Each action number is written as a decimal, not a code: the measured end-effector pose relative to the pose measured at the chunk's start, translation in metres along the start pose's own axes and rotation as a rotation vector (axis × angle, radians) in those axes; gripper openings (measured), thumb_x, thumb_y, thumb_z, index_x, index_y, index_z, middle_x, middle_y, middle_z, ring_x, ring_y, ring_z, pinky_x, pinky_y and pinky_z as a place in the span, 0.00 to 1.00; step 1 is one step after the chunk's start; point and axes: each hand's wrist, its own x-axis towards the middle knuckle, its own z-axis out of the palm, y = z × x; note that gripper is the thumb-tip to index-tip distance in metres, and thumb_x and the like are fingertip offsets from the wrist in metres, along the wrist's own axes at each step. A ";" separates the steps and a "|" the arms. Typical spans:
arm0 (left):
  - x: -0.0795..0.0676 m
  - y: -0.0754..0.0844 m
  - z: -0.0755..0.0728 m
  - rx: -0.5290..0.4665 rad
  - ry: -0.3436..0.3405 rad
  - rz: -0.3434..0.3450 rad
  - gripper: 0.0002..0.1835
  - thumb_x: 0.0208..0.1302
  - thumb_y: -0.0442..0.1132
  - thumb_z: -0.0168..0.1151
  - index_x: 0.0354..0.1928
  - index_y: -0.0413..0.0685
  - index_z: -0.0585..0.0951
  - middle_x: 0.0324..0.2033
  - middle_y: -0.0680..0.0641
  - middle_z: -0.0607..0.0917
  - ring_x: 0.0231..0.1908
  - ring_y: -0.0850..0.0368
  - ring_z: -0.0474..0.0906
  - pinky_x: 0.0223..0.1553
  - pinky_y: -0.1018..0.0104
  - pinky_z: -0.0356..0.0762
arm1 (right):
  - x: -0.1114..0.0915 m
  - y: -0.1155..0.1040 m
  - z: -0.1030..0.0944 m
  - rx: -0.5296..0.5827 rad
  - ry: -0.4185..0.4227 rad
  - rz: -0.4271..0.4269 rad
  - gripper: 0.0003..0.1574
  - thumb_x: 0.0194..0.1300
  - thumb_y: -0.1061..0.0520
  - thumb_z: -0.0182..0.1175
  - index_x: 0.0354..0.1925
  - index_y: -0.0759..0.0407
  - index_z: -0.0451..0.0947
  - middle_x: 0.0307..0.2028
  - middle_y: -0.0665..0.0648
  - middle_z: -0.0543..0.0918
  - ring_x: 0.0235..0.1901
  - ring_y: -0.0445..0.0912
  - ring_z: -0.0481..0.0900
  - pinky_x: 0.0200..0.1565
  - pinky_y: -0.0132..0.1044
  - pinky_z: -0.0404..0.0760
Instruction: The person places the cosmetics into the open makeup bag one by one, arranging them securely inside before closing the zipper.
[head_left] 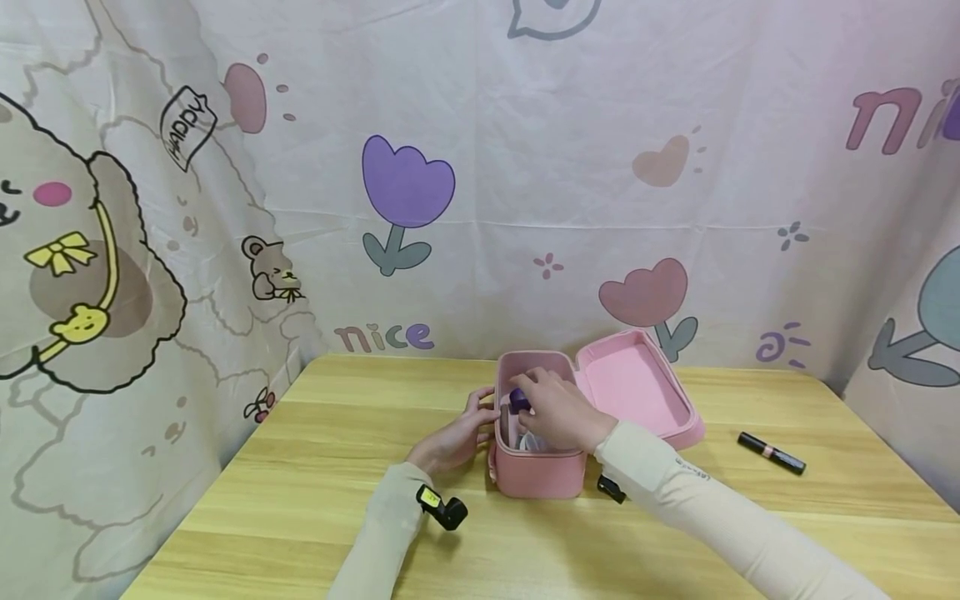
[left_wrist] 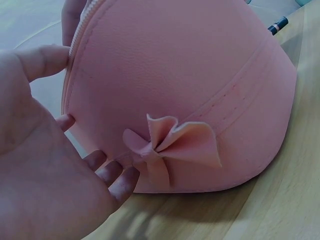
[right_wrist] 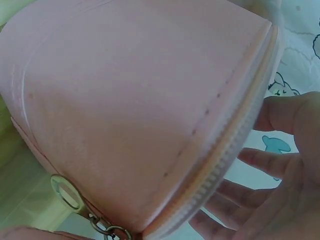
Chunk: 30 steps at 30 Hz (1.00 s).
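Observation:
A pink zip-up case (head_left: 538, 475) stands on the table with its lid (head_left: 633, 379) swung out to the right. Over its opening, my right hand (head_left: 558, 410) reaches in, thumb and fingers about a small dark purple item (head_left: 519, 400) whose kind is unclear. Its fingertips are hidden behind the zipped rim in the right wrist view. My left hand (head_left: 457, 437) steadies the case's left side, thumb at the rim and fingers against the wall by a pink bow (left_wrist: 182, 145). Inside the case show a brownish upright piece (head_left: 505, 425) and something whitish (head_left: 531, 442).
A dark tube with a pink band (head_left: 771, 453) lies on the wooden table (head_left: 360, 417), right of the case. A printed cloth (head_left: 480, 167) hangs behind the table. From the case hangs a ring-shaped metal zip pull (right_wrist: 67, 192).

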 end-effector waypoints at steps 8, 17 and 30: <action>0.000 -0.001 -0.001 0.005 -0.003 0.009 0.33 0.71 0.39 0.41 0.70 0.47 0.38 0.67 0.30 0.47 0.65 0.34 0.54 0.66 0.50 0.52 | 0.000 0.001 0.001 -0.008 0.027 -0.035 0.28 0.59 0.58 0.64 0.57 0.67 0.75 0.53 0.68 0.77 0.51 0.60 0.76 0.49 0.53 0.78; 0.000 0.000 -0.001 0.017 0.002 -0.008 0.33 0.71 0.40 0.42 0.70 0.48 0.39 0.68 0.31 0.46 0.65 0.31 0.54 0.66 0.46 0.50 | -0.001 0.006 -0.009 -0.004 0.036 -0.025 0.29 0.61 0.57 0.64 0.59 0.67 0.75 0.60 0.73 0.71 0.61 0.66 0.68 0.59 0.59 0.68; -0.001 0.000 -0.001 0.026 0.002 -0.010 0.33 0.72 0.40 0.41 0.71 0.47 0.37 0.68 0.30 0.44 0.67 0.30 0.51 0.68 0.43 0.46 | -0.016 0.016 -0.035 -0.002 0.028 0.061 0.37 0.67 0.45 0.59 0.66 0.64 0.68 0.67 0.72 0.61 0.67 0.67 0.56 0.63 0.60 0.60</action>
